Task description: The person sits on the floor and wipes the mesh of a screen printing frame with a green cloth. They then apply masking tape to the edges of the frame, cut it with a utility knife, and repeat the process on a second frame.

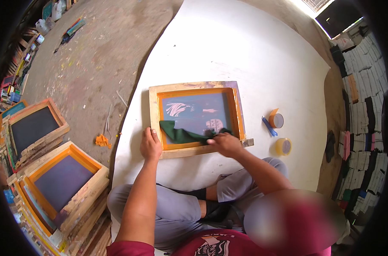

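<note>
A wooden-framed printing screen (194,112) lies on the white sheet in front of me, its mesh blue-grey with pale stencil marks and orange tape along the inner edges. My left hand (151,144) grips the frame at its near left corner, thumb and fingers on the wood. Inside the frame, a crumpled dark green cloth (181,135) stretches along the near side of the mesh. Over the cloth's right end, my right hand (225,144) has its fingers bent and pressed on the fabric. The fingertips there are partly hidden.
Right of the frame lie a roll of orange tape (276,119), a blue cutter (269,126) and a yellowish tape roll (283,146). Stacked screens (63,183) stand at my left. An orange scrap (102,141) is on the floor. White stacks (362,102) line the right side.
</note>
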Motion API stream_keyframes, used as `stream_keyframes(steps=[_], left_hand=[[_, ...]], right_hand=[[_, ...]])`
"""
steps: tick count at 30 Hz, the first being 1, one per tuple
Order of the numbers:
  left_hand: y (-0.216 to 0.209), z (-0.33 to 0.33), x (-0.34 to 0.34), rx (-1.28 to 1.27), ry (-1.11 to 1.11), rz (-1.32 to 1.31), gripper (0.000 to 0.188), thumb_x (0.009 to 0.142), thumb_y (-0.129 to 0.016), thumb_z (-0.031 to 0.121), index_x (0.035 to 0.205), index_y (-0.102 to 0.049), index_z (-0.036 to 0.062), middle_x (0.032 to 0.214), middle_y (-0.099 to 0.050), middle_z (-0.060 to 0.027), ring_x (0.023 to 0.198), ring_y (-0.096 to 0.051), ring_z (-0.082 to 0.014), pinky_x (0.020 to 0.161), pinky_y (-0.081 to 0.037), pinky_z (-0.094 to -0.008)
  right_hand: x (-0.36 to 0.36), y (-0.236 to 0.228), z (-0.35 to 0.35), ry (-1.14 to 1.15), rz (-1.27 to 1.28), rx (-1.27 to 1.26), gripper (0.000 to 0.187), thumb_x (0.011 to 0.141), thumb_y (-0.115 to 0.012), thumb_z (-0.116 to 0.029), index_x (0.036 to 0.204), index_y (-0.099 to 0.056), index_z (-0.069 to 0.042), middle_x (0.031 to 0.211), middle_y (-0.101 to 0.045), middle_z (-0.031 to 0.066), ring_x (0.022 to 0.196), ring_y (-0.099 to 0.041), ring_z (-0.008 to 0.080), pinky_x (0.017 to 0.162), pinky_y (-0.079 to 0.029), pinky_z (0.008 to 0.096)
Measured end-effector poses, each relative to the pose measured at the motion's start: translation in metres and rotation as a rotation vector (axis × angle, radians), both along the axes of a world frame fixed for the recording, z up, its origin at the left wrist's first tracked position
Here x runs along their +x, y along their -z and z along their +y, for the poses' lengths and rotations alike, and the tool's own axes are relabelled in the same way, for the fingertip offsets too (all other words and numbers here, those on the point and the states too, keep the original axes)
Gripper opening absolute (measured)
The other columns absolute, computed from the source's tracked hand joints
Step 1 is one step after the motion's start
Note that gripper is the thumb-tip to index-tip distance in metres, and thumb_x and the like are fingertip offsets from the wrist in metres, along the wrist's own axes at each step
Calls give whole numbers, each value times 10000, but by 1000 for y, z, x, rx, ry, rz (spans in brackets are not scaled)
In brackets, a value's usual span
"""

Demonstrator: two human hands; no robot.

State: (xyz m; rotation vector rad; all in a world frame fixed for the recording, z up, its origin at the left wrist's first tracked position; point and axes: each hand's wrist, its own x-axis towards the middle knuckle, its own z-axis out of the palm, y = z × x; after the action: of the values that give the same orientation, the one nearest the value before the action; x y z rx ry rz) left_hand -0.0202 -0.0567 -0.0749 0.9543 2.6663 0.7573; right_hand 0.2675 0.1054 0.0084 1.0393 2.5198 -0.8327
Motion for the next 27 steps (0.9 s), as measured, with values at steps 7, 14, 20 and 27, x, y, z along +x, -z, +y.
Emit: stream_keyframes(steps=[7, 14, 20, 27], left_hand=[[-6, 3, 3, -29, -6, -8, 331, 1106, -417, 372, 1253, -555, 109, 1195, -653, -161, 1006, -667, -432, 798, -544, -556], [0, 1, 0, -10, -9, 18, 341, 1108, -405, 379, 1238, -560, 105, 1183, -654, -168, 1023, -661, -433, 813, -537, -568], [1, 1, 2, 18, 4, 42, 342, 1109, -400, 380, 1233, -561, 105, 1165, -656, -172, 1005, -664, -437, 797, -541, -562], [-2, 2, 1, 0, 4, 37, 323, 1107, -415, 366, 1231, -567, 109, 1165, -658, -170, 997, -664, -438, 793, -541, -557]], right_hand=[[-2, 6, -8, 36, -43, 93, 715, 1071, -374, -628, 1019, -759, -28, 1143, -711, 199, 1153, -626, 387, 992, -501, 492], [-107, -3, -85, -124, 137, 33, 784, 1023, -412, -696, 1134, -736, 9, 1243, -669, 200, 1198, -599, 385, 1053, -480, 490], [-10, 19, -32, 27, 160, 132, 690, 1049, -425, -633, 1119, -712, -9, 1231, -662, 219, 1192, -588, 404, 1056, -458, 511], [7, 7, -26, 82, 49, 200, 720, 1006, -490, -674, 1040, -712, 10, 1150, -675, 196, 1118, -620, 396, 999, -502, 481]])
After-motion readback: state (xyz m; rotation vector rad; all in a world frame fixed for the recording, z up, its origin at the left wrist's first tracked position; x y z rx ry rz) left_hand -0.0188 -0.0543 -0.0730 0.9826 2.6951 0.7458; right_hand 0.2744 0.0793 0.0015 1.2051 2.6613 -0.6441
